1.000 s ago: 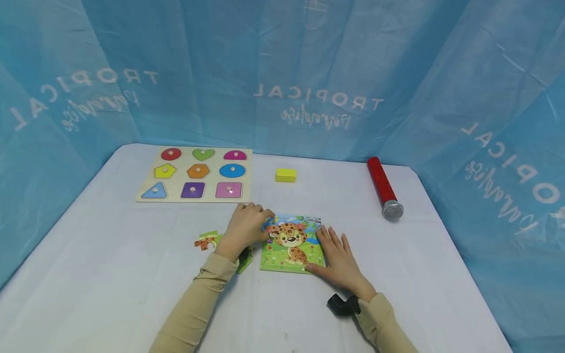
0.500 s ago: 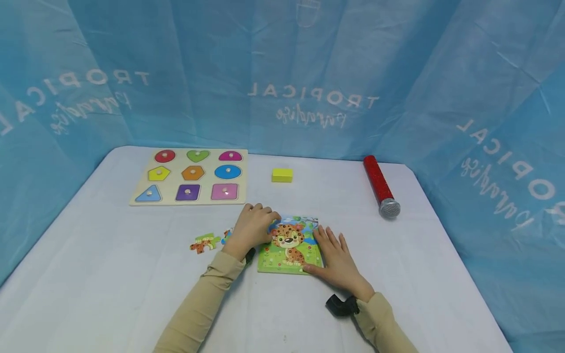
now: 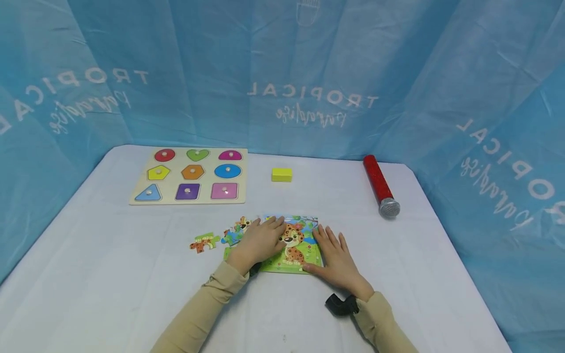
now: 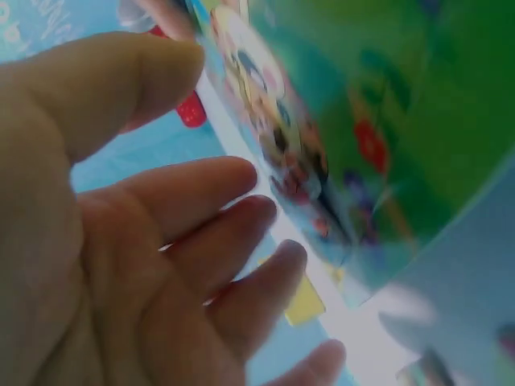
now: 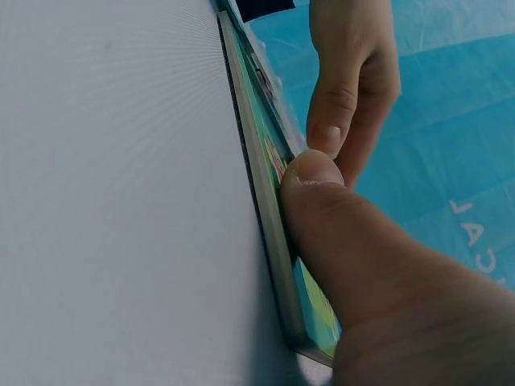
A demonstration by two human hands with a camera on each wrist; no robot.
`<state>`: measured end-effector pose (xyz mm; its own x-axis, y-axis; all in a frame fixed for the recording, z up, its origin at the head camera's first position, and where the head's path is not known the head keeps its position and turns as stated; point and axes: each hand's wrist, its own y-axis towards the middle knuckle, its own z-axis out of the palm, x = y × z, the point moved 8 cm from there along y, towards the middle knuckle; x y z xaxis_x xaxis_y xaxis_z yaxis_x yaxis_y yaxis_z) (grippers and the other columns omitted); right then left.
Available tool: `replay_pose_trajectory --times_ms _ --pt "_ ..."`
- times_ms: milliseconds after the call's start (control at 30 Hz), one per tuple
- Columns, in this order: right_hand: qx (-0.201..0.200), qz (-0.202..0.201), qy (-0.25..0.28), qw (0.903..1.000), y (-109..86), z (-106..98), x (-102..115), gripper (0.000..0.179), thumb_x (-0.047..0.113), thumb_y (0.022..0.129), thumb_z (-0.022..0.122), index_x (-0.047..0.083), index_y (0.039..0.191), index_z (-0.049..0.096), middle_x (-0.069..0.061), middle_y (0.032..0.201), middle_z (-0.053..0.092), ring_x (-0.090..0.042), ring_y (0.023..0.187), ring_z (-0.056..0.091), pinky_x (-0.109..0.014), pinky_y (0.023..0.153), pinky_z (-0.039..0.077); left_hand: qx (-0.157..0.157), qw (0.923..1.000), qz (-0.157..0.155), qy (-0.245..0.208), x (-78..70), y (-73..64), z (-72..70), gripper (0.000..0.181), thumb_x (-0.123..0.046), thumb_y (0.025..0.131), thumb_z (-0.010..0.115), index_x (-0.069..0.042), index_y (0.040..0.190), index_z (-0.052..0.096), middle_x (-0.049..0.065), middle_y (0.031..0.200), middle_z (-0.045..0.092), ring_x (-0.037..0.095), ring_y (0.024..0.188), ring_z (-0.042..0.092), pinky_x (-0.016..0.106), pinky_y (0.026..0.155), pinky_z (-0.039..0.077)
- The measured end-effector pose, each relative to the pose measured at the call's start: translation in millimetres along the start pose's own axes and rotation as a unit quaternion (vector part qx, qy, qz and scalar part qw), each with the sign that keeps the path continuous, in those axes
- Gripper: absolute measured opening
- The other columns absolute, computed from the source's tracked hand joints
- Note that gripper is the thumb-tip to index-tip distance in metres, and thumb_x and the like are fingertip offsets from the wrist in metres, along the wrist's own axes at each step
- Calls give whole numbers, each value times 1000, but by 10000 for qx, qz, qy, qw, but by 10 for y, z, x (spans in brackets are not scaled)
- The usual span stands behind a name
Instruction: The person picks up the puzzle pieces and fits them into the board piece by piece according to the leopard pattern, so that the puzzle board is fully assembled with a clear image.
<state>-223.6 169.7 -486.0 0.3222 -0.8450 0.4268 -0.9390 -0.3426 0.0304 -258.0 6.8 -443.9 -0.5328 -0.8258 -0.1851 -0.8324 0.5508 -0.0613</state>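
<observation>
Blue cloth (image 3: 212, 63) hangs behind a white table (image 3: 110, 284). In the head view, a leopard picture board (image 3: 300, 255) lies flat on it. The left hand (image 3: 261, 242) is over the board's left part, beside loose puzzle pieces (image 3: 204, 242). The right hand (image 3: 339, 264) has straight, spread fingers at the right edge, its thumb over the lower right corner. Farther back are a pegged shape board (image 3: 208, 184), a yellow block (image 3: 281, 175) and a red microphone (image 3: 378, 182).

In the left wrist view, the left thumb and fingers stand apart with nothing between them, the leopard picture beyond their tips; contact cannot be told.

In the right wrist view, the right thumb overlaps the board's side, the left hand beyond it.
</observation>
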Motion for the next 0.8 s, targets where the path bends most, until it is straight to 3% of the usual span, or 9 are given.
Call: replay_pose_trajectory --times_ms 133,333,600,800 --pt "25 37 0 10000 -2 9 0 94 55 83 65 6 153 25 -14 161 20 -35 151 12 -59 120 3 404 9990 -146 76 -10 -30 93 63 -47 97 51 -10 147 42 8 156 36 27 145 34 55 116 29" --pt "-15 4 5 10000 -7 3 12 93 53 84 66 5 153 26 -14 161 21 -36 150 13 -59 120 3 544 9978 -384 -5 -38 -90 123 68 -51 96 49 -10 149 38 9 158 32 27 147 28 56 117 26" --pt "-4 -1 -3 10000 -13 14 -6 92 53 84 66 5 153 27 -15 160 21 -36 150 14 -60 120 4 418 9966 -661 244 -112 -136 103 69 -53 95 50 -10 148 41 8 156 36 27 146 32 54 116 29" --pt "-37 -23 32 10000 4 7 1 93 54 84 66 6 153 26 -14 161 20 -36 150 13 -60 119 3 346 9974 -595 197 -97 -109 96 70 -54 94 50 -11 149 39 7 158 33 27 147 30 56 117 27"
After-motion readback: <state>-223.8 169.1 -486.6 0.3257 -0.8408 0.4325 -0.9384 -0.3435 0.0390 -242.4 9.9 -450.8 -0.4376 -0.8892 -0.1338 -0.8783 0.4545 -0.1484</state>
